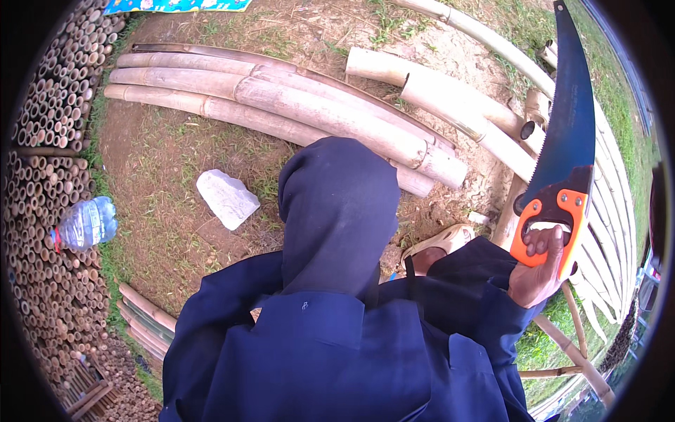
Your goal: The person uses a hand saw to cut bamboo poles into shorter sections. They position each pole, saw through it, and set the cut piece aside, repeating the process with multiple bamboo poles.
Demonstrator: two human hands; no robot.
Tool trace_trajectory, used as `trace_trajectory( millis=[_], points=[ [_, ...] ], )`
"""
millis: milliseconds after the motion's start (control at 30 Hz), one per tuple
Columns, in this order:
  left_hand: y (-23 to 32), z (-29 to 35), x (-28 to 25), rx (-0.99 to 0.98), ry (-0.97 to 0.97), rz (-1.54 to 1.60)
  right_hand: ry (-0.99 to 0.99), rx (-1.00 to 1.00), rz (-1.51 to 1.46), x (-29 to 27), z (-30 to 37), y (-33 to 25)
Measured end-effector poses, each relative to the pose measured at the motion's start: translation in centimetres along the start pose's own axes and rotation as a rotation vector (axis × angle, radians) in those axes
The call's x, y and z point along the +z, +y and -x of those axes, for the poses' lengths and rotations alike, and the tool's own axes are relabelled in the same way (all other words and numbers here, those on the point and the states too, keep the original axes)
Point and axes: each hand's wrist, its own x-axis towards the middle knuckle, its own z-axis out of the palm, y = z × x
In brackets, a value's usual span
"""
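Observation:
In the head view my right hand [538, 271] is closed round the orange handle of a handsaw [566, 119], held up at the right. Its long dark blade points away from me, with the toothed edge toward the left. My left sleeve bends behind a dark, cloth-covered shape [337, 204], which looks like my raised knee; my left hand is hidden. Just beyond that shape lie several cut bamboo poles [316, 105] on the ground, side by side. A foot in a beige sandal [446, 243] is planted left of the saw handle.
A pale stone [228, 199] rests on the dirt at the left. A plastic bottle [88, 224] lies beside stacked bamboo [42, 200], whose round cut ends show. Thicker bamboo pieces [450, 98] lie at the far right, and long bamboo strips [610, 232] curve along the right side.

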Motion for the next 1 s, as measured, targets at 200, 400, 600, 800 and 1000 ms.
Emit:
trace_trajectory(
  millis=[200, 400, 600, 800, 1000],
  points=[
    [2.4, -1.9, -6.6, -0.102, 0.164, -0.109, -0.108, 0.028, 0.002, -3.5, -2.8, -0.8],
    [20.5, -2.8, -21.9, -0.197, 0.441, -0.272, -0.098, 0.036, -0.065, -5.5, -4.4, 2.2],
    [21.0, -4.0, -21.8, -0.149, 0.700, 0.224, -0.041, 0.191, -0.010, -6.7, -6.5, 2.5],
    [21.9, -5.5, -24.9, -0.128, 0.642, 0.406, -0.106, 0.264, 0.115, -7.2, -7.0, 1.6],
    [9.0, -2.4, -21.1, -0.109, 0.317, 0.059, -0.166, 0.382, 0.416, -6.6, -4.4, -1.8]
  ],
)
